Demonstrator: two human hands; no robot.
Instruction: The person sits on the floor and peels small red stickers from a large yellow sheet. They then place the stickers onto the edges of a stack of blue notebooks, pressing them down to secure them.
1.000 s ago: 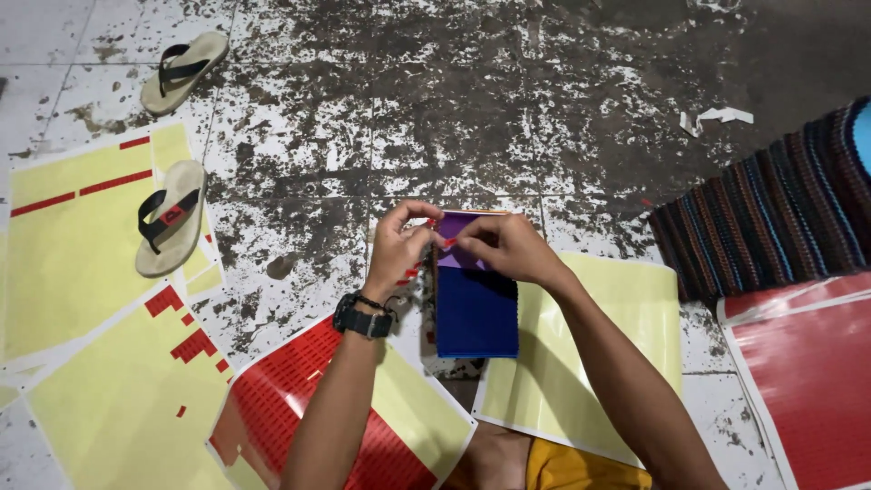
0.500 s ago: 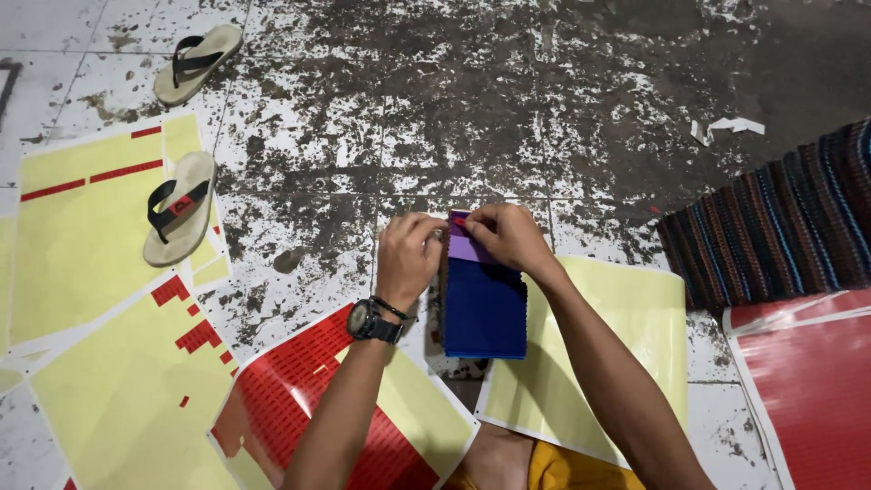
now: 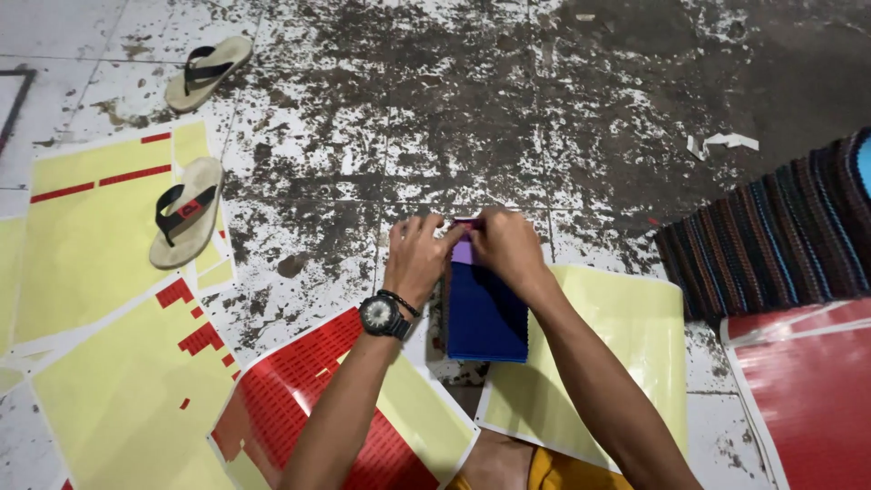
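Note:
A dark blue rectangular booklet of swatches (image 3: 486, 313) lies on the stained floor in front of me, with a purple strip showing at its far end. My left hand (image 3: 415, 259), with a black watch on the wrist, pinches that far end from the left. From the right, my right hand (image 3: 506, 245) grips the same end, fingertips meeting the left hand's over the purple part. Both hands are closed on the booklet's top edge.
Yellow backing sheets (image 3: 100, 227) with red sticker remnants lie at left, with two beige flip-flops (image 3: 186, 222) on and beyond them. A red sticker sheet (image 3: 299, 399) and a yellow sheet (image 3: 626, 345) flank my arms. A striped cloth (image 3: 780, 236) and red sheets (image 3: 807, 390) are at right.
My two hands have come closer together over the booklet's far end, covering most of the purple part. The view has shifted slightly.

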